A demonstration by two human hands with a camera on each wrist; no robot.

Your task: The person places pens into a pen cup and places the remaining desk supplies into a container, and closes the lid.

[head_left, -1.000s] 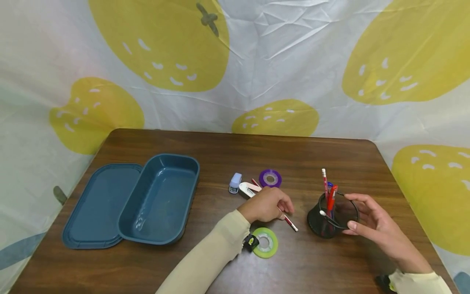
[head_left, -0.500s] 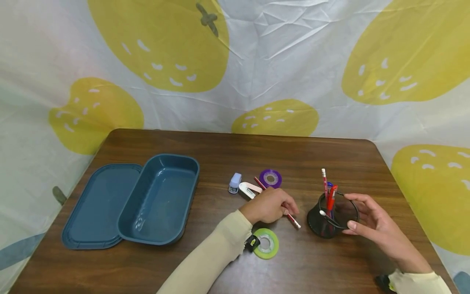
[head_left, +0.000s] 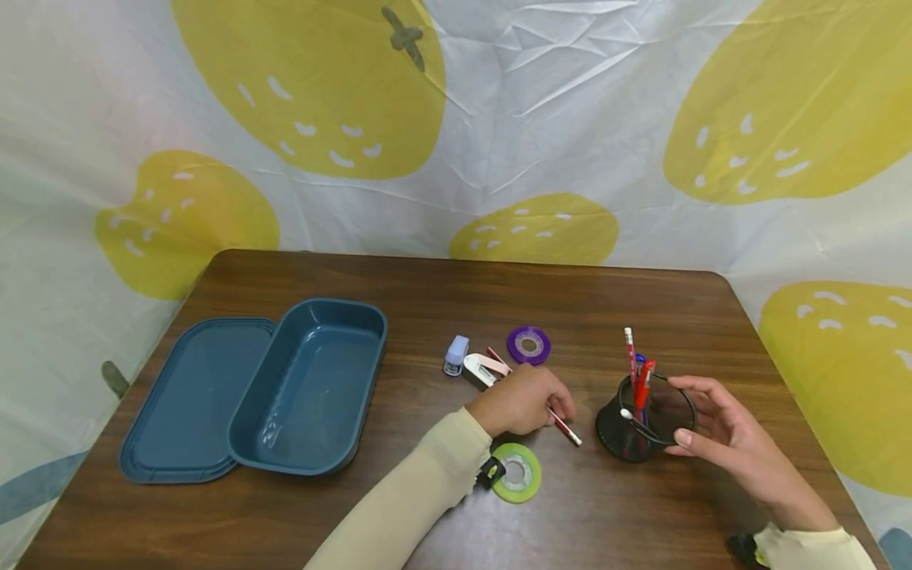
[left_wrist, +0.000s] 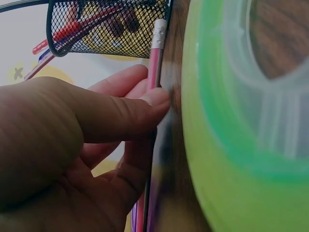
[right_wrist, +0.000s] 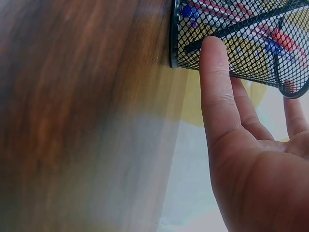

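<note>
Pencil (head_left: 565, 428) outside cup (head_left: 614, 431): one; tapes (head_left: 533, 484): two

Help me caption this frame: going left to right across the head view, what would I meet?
Lid → tub → lilac item → white item → purple tape → pen cup → right hand. Overlapping things are left out.

At four o'clock, the right hand (right_wrist: 258, 162) points upward, one straight digit touching the wall of a black mesh cup (right_wrist: 256, 60) at one o'clock. Red and blue contents (right_wrist: 285, 41) show through the mesh. The wood-grain desk (right_wrist: 82, 96) fills nine o'clock; a pale, yellow-patched backdrop (right_wrist: 190, 179) shows toward six.
</note>
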